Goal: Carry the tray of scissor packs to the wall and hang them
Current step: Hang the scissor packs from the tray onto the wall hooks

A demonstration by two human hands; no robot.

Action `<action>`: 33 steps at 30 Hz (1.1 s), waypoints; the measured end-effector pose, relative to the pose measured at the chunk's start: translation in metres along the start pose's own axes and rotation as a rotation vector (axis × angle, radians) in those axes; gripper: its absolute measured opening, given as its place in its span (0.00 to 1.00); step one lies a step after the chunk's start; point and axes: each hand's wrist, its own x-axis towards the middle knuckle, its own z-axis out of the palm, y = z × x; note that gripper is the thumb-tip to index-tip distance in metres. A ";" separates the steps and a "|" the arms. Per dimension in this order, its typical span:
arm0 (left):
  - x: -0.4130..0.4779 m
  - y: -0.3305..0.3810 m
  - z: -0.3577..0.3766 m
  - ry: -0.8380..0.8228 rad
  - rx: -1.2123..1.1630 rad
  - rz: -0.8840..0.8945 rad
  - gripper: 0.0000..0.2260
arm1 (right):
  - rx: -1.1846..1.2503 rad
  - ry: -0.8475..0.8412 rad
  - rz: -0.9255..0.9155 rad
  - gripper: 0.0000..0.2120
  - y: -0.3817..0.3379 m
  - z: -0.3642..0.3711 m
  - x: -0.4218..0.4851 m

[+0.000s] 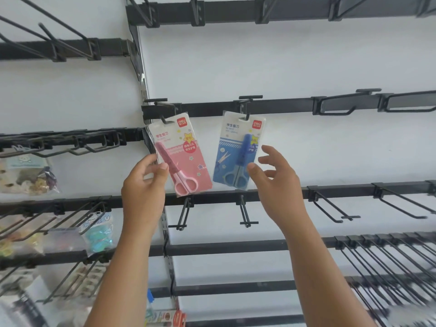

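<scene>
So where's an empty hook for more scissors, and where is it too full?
The bare hooks on the rail right of the blue scissor pack are free, and so are the two short hooks just under both packs. The left hand holds the pink scissor pack; the right hand is open. The left bay's toy bags crowd it.

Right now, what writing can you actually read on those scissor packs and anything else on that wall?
"deli": red corner tag of the pink scissor pack.
"deli": red corner tag of the blue scissor pack.
"学生剪刀": heading on both packs.
"安心": yellow star on the pink pack.
Smaller print on both packs: too blurred.
Bagged goods at left: nothing readable.
</scene>
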 end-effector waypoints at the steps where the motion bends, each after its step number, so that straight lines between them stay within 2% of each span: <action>1: -0.004 0.002 -0.001 0.012 0.051 0.012 0.09 | -0.041 0.000 -0.003 0.24 -0.002 -0.003 -0.003; 5: -0.023 0.009 -0.004 0.036 0.302 0.104 0.16 | -0.331 -0.012 -0.073 0.22 -0.011 -0.013 -0.018; 9: -0.048 0.013 -0.006 0.020 0.553 0.316 0.13 | -0.607 -0.036 -0.171 0.20 -0.015 -0.016 -0.038; 12: -0.070 0.013 -0.005 -0.008 0.663 0.432 0.09 | -0.762 -0.044 -0.125 0.19 -0.014 -0.015 -0.054; 14: -0.084 0.010 -0.006 -0.043 0.747 0.457 0.11 | -0.822 -0.077 -0.115 0.17 -0.013 -0.014 -0.067; 20: -0.128 -0.008 -0.013 -0.117 0.945 0.305 0.14 | -0.854 -0.227 -0.122 0.19 -0.007 -0.007 -0.105; 25: -0.154 -0.035 -0.029 -0.187 1.010 0.269 0.14 | -0.887 -0.325 -0.149 0.21 0.001 0.012 -0.141; 33: -0.158 -0.112 -0.070 -0.390 1.101 0.178 0.16 | -0.977 -0.475 -0.069 0.20 0.038 0.086 -0.180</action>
